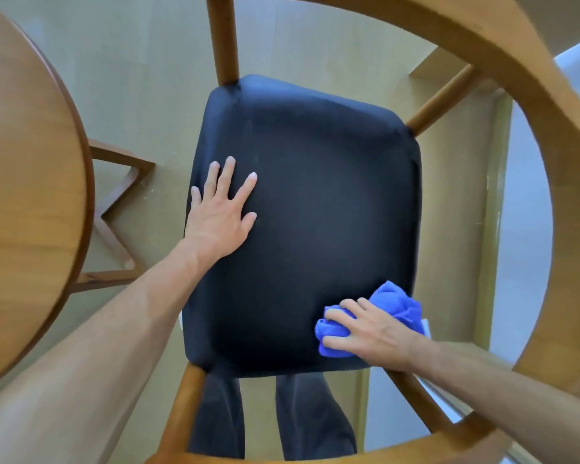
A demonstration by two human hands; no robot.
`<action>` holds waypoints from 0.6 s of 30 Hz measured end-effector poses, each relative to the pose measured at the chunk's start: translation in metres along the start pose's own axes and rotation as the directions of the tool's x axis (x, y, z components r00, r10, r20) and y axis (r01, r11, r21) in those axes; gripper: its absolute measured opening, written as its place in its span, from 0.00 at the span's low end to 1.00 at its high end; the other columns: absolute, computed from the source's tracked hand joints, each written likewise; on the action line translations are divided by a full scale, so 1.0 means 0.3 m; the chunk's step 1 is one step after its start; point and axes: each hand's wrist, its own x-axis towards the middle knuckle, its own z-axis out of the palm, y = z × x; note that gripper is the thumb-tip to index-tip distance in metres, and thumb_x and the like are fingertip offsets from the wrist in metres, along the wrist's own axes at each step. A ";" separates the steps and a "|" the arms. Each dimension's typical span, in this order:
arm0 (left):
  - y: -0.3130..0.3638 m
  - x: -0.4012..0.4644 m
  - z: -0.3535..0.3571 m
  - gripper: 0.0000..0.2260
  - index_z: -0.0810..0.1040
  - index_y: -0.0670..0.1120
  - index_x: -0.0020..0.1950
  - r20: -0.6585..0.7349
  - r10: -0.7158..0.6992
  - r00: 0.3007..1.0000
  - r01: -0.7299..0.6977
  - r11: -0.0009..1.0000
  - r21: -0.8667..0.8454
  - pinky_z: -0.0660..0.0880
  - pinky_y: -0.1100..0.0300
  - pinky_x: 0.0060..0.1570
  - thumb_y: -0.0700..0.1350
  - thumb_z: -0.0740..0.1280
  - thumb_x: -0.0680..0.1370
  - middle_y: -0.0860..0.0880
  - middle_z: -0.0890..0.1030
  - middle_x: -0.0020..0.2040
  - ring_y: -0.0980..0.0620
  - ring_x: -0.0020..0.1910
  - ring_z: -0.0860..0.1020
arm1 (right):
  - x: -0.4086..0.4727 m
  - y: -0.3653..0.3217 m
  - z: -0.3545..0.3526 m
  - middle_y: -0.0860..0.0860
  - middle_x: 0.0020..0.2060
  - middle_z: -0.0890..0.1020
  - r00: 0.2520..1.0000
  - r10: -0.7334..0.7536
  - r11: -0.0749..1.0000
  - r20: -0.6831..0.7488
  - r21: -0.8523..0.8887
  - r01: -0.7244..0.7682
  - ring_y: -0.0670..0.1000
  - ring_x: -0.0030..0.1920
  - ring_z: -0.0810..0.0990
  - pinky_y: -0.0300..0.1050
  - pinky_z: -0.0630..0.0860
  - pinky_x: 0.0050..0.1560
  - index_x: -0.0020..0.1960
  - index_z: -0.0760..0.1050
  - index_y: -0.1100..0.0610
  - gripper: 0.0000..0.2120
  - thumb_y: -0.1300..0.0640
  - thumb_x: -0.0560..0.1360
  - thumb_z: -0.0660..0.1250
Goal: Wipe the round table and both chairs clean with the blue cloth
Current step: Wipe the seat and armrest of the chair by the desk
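Note:
I look straight down on a wooden chair with a dark padded seat (315, 202) and a curved wooden back rail (503, 51). My left hand (220, 212) lies flat on the seat's left side, fingers spread and straight. My right hand (369, 326) grips the bunched blue cloth (399, 303) at the seat's near right corner, fingers curled over it. The round wooden table (27, 182) fills the left edge of the view.
The table's wooden base struts (121, 209) stand on the pale floor (141, 78) between table and chair. The chair's legs (223, 38) rise around the seat. My dark trouser legs (312, 416) show below the seat's near edge. A light wall or panel (523, 262) runs along the right.

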 end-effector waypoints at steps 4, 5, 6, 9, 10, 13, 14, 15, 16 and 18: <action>-0.012 0.005 0.000 0.30 0.48 0.55 0.79 -0.008 0.014 1.000 -0.014 1.000 -0.009 0.54 0.39 0.72 0.55 0.58 0.80 0.48 0.39 0.79 0.45 0.77 0.39 | 0.356 -0.278 -0.026 0.57 0.53 0.80 0.978 0.109 0.976 -0.180 0.207 -0.070 0.56 0.38 0.72 0.47 0.67 0.36 0.47 0.76 0.50 0.17 0.68 0.69 0.57; -0.017 0.008 -0.001 0.30 0.49 0.55 0.79 -0.007 0.016 1.000 -0.016 1.000 -0.012 0.55 0.39 0.72 0.56 0.59 0.80 0.47 0.39 0.79 0.45 0.77 0.39 | 0.397 -0.304 -0.038 0.57 0.53 0.80 0.978 0.122 0.976 -0.170 0.201 -0.087 0.56 0.38 0.72 0.47 0.66 0.35 0.46 0.77 0.50 0.18 0.68 0.71 0.54; -0.018 0.007 -0.003 0.30 0.49 0.55 0.79 -0.011 0.012 1.000 -0.012 1.000 -0.015 0.55 0.39 0.72 0.55 0.59 0.80 0.47 0.40 0.79 0.45 0.77 0.39 | 0.411 -0.311 -0.047 0.57 0.53 0.80 0.980 0.141 0.973 -0.142 0.200 -0.111 0.56 0.38 0.72 0.46 0.65 0.36 0.46 0.77 0.50 0.20 0.68 0.72 0.50; 0.004 -0.003 -0.002 0.30 0.51 0.55 0.79 -0.025 -0.012 1.000 0.011 1.000 -0.008 0.56 0.39 0.71 0.55 0.60 0.80 0.47 0.41 0.79 0.44 0.77 0.41 | 0.341 -0.308 -0.023 0.54 0.58 0.76 0.992 0.056 0.985 -0.114 0.170 -0.036 0.56 0.43 0.71 0.45 0.65 0.40 0.50 0.76 0.47 0.26 0.67 0.74 0.42; 0.013 -0.004 -0.003 0.30 0.51 0.54 0.79 -0.028 -0.024 0.999 0.024 1.000 0.003 0.56 0.39 0.71 0.54 0.60 0.80 0.46 0.41 0.79 0.44 0.77 0.41 | 0.298 -0.294 -0.009 0.52 0.59 0.73 0.996 -0.051 0.993 -0.076 0.102 0.059 0.55 0.46 0.70 0.45 0.65 0.42 0.53 0.74 0.44 0.25 0.66 0.74 0.45; 0.063 0.001 -0.009 0.30 0.57 0.49 0.77 -0.073 -0.063 0.995 0.068 0.996 0.065 0.55 0.39 0.71 0.53 0.62 0.78 0.41 0.46 0.79 0.40 0.77 0.44 | 0.142 -0.188 0.040 0.48 0.62 0.67 0.942 -0.324 0.945 0.090 -0.011 0.326 0.54 0.51 0.68 0.46 0.66 0.50 0.59 0.71 0.39 0.19 0.58 0.73 0.60; 0.092 0.007 -0.011 0.29 0.60 0.46 0.76 -0.097 -0.071 0.993 0.079 0.994 0.080 0.56 0.38 0.70 0.53 0.63 0.77 0.40 0.48 0.78 0.39 0.77 0.45 | 0.087 -0.130 0.055 0.48 0.63 0.68 0.943 -0.324 0.945 0.077 -0.019 0.326 0.55 0.52 0.69 0.47 0.67 0.51 0.60 0.70 0.39 0.19 0.58 0.73 0.61; 0.123 0.014 -0.013 0.29 0.62 0.43 0.73 -0.106 -0.084 0.991 0.093 0.992 0.090 0.56 0.37 0.69 0.54 0.64 0.76 0.38 0.49 0.78 0.38 0.76 0.46 | 0.038 -0.060 0.061 0.49 0.65 0.69 0.961 -0.275 0.961 0.029 -0.023 0.276 0.56 0.53 0.70 0.49 0.69 0.51 0.61 0.69 0.40 0.20 0.60 0.73 0.61; 0.154 0.024 -0.012 0.30 0.64 0.41 0.71 -0.101 -0.101 0.990 0.111 0.989 0.097 0.57 0.37 0.69 0.57 0.65 0.75 0.38 0.50 0.78 0.37 0.76 0.47 | -0.001 0.018 0.062 0.50 0.65 0.70 0.980 -0.189 0.982 -0.055 -0.017 0.188 0.57 0.54 0.72 0.50 0.71 0.50 0.61 0.70 0.41 0.22 0.62 0.72 0.61; 0.195 0.042 -0.008 0.32 0.65 0.40 0.67 -0.097 -0.135 0.986 0.143 0.987 0.079 0.57 0.36 0.68 0.60 0.66 0.73 0.39 0.51 0.78 0.37 0.76 0.48 | -0.048 0.177 0.046 0.56 0.64 0.74 0.960 0.080 0.996 -0.268 0.049 -0.070 0.61 0.52 0.76 0.51 0.75 0.47 0.59 0.76 0.45 0.26 0.68 0.66 0.64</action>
